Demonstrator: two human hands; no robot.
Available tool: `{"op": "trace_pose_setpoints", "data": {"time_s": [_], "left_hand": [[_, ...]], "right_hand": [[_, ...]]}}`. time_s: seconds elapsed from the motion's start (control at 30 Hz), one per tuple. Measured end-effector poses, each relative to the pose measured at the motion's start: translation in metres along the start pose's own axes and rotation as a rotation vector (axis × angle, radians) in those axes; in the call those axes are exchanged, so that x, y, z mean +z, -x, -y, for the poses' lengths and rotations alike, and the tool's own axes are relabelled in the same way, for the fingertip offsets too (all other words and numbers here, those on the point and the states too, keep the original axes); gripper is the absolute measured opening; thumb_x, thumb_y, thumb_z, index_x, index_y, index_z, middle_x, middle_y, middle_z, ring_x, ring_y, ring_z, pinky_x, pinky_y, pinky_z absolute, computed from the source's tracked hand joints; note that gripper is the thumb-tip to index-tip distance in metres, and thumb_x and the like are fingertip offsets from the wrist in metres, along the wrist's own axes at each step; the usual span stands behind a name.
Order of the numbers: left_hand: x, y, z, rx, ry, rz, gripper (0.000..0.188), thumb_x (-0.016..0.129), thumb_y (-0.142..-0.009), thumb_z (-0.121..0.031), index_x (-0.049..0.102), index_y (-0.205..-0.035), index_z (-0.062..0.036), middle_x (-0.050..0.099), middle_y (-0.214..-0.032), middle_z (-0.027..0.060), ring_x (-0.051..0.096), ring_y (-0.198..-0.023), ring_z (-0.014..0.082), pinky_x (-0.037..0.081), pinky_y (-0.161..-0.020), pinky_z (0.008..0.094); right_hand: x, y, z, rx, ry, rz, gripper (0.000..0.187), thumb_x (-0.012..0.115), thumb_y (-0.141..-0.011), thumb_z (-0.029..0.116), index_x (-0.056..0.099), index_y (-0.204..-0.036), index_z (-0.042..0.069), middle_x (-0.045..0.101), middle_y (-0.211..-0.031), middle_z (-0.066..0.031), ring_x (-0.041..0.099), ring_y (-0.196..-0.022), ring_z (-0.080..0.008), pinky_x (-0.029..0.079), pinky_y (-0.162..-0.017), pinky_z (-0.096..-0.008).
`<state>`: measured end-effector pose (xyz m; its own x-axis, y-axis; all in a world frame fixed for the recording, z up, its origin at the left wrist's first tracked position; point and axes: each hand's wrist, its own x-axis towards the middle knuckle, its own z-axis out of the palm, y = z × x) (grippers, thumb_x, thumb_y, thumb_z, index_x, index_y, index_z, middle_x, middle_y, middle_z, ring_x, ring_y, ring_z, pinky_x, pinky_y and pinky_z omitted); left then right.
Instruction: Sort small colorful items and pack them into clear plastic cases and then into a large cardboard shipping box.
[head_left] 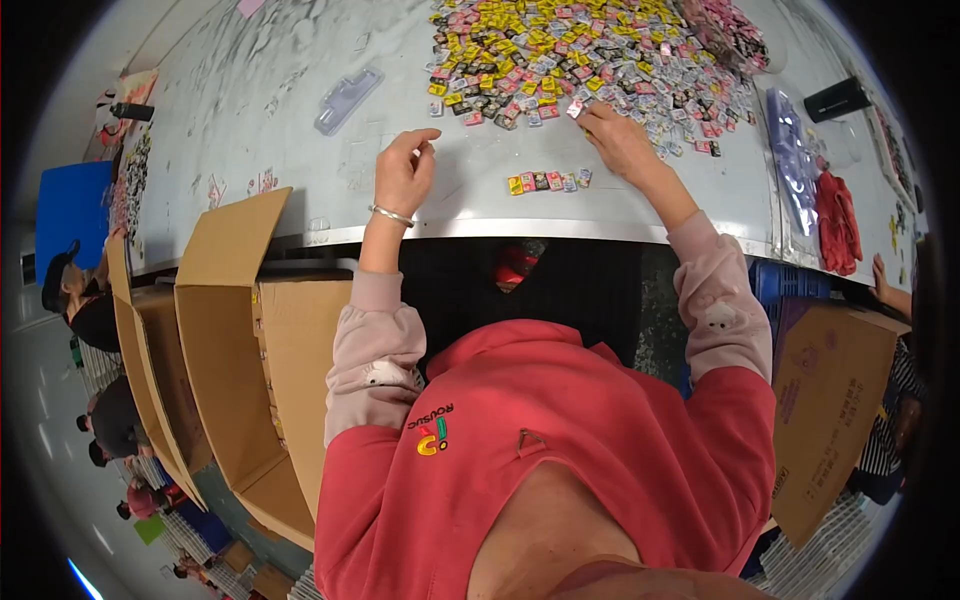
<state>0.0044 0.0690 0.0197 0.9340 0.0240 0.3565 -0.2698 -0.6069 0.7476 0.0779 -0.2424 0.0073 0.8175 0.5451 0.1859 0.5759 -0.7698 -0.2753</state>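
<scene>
My right hand (pixel 628 148) pinches a small pink-and-white packet (pixel 576 108) at the near edge of a big heap of small packets (pixel 540 60), coloured yellow, pink, black and pale. My left hand (pixel 404 178), with a bangle at its wrist, hovers over the table left of the heap. Its index finger and thumb are apart with nothing between them; the other fingers curl under, partly hidden. Between my hands, close to the table's front edge, a short row of packets (pixel 548 181) lies side by side. A clear plastic tray (pixel 348 100) rests beyond my left hand.
Open cardboard boxes (pixel 225 350) stand at my left; another carton (pixel 835 400) is at my right. On the table's right side lie clear plastic trays (pixel 792 165), a red cloth (pixel 838 222) and a black bottle (pixel 838 100). Other people sit on both sides.
</scene>
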Motion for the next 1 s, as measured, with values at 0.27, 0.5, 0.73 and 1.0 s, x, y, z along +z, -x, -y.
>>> {"op": "trace_pose_setpoints", "data": {"time_s": [0.27, 0.5, 0.73, 1.0], "left_hand": [[0.018, 0.026, -0.015, 0.161, -0.474, 0.212, 0.022, 0.065, -0.072, -0.007, 0.066, -0.094, -0.0112, 0.058, -0.084, 0.0062, 0.058, -0.078, 0.0262, 0.049, -0.065, 0.0364], [0.025, 0.016, -0.046, 0.136, -0.385, 0.302, 0.030, 0.071, -0.071, -0.019, 0.064, -0.099, -0.0089, 0.057, -0.089, 0.0095, 0.060, -0.080, 0.0283, 0.050, -0.068, 0.0376], [0.070, 0.032, -0.053, 0.111, -0.338, 0.369, 0.035, 0.074, -0.070, -0.023, 0.060, -0.099, -0.0110, 0.052, -0.095, 0.0092, 0.061, -0.076, 0.0299, 0.051, -0.063, 0.0391], [0.070, 0.025, -0.052, 0.128, -0.228, 0.373, 0.033, 0.074, -0.069, -0.015, 0.061, -0.099, -0.0110, 0.052, -0.093, 0.0097, 0.060, -0.078, 0.0302, 0.051, -0.065, 0.0389]], "right_hand": [[-0.015, 0.027, -0.001, -0.063, -0.092, 0.089, 0.022, 0.058, -0.079, 0.004, 0.058, -0.101, 0.004, 0.053, -0.097, -0.0101, 0.058, -0.084, -0.0300, 0.048, -0.071, -0.0381], [-0.025, 0.042, 0.016, 0.055, -0.405, 0.260, 0.043, 0.073, -0.068, 0.015, 0.059, -0.107, 0.004, 0.052, -0.099, -0.0099, 0.058, -0.088, -0.0291, 0.048, -0.072, -0.0377], [-0.013, 0.043, 0.027, -0.041, -0.267, 0.120, 0.048, 0.074, -0.068, 0.027, 0.060, -0.110, 0.009, 0.053, -0.098, -0.0092, 0.058, -0.084, -0.0279, 0.048, -0.071, -0.0371], [-0.013, 0.046, 0.028, -0.030, -0.372, 0.053, 0.047, 0.072, -0.071, 0.024, 0.059, -0.112, 0.007, 0.051, -0.093, -0.0105, 0.056, -0.074, -0.0264, 0.046, -0.067, -0.0360]]}}
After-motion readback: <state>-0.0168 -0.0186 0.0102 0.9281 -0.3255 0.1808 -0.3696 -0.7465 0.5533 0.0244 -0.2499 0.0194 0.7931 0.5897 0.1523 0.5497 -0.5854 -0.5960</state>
